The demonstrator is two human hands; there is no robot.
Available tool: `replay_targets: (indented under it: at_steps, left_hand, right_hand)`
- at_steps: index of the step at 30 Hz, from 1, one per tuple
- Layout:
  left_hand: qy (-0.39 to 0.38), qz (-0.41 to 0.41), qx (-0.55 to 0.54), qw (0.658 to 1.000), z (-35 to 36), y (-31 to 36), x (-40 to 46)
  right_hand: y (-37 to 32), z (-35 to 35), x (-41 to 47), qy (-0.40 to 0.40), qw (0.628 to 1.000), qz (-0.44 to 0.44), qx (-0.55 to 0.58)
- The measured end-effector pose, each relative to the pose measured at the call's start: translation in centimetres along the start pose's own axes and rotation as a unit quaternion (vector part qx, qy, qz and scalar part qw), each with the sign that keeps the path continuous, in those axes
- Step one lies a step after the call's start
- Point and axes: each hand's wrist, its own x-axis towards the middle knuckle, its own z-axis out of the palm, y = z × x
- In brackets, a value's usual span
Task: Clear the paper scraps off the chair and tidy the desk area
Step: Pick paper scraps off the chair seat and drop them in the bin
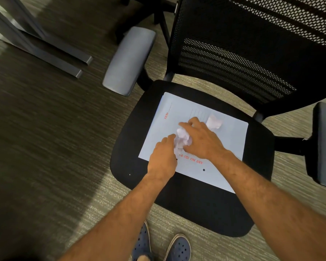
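A black office chair (205, 210) stands before me with a pale blue file folder (228, 147) with red print lying flat on its seat. Two crumpled white paper scraps rest on the folder. The nearer scrap (183, 137) sits between my two hands: my left hand (163, 157) presses its fingertips against the scrap's left side, and my right hand (201, 138) curls its fingers over the top of the scrap. The second scrap (214, 122) lies free just beyond my right hand.
The chair has a mesh backrest (252, 44) and grey armrests at left (128, 61) and right (324, 144). Grey desk legs (45, 48) cross the carpet at upper left. My blue perforated shoes (160, 247) stand just before the seat's front edge.
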Motion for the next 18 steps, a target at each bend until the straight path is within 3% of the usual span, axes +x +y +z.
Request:
replay_targets:
  at_steps: [3,8,18]
  left_hand:
    - [0.007,0.005,0.000,1.000,0.0,-0.1,0.0]
    - [-0.004,0.004,0.016,1.000,0.0,-0.1,0.2]
    - [-0.010,-0.007,0.004,1.000,-0.2,0.7,-0.3]
  right_hand:
    - [0.9,-0.6,0.2,-0.001,0.999,0.014,-0.036]
    - [0.9,1.0,0.4,-0.073,0.993,0.033,-0.093]
    - [-1.3,1.4,-1.0,-0.022,1.000,0.002,-0.008]
